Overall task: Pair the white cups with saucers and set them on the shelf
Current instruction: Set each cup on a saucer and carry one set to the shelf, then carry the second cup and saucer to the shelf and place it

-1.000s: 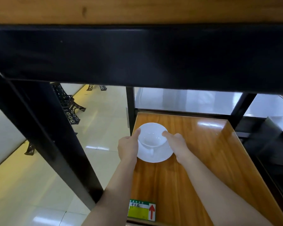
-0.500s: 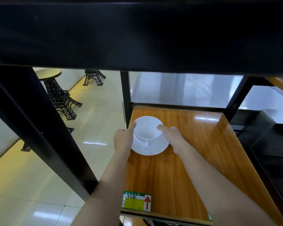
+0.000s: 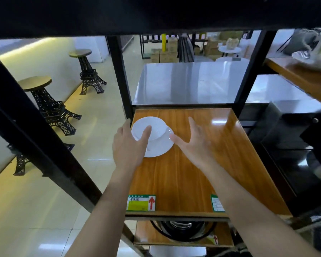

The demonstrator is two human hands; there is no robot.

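A white cup (image 3: 156, 128) sits in a white saucer (image 3: 161, 148) at the far left corner of the wooden shelf board (image 3: 202, 164). My left hand (image 3: 130, 145) hovers over the cup's left side, its fingers spread and its thumb over the rim, hiding part of the cup and saucer. My right hand (image 3: 195, 143) is just right of the saucer, fingers apart and holding nothing.
Black shelf posts (image 3: 119, 75) frame the board, and a dark upper shelf fills the top of the view. Two price labels (image 3: 141, 202) sit at the board's front edge. A round dark pan (image 3: 182, 230) lies on the shelf below. Eiffel-tower stools (image 3: 50, 106) stand on the tiled floor at left.
Both hands have let go of the cup and drawn back with fingers spread. The right hand moved off to the right. The view has tilted up.
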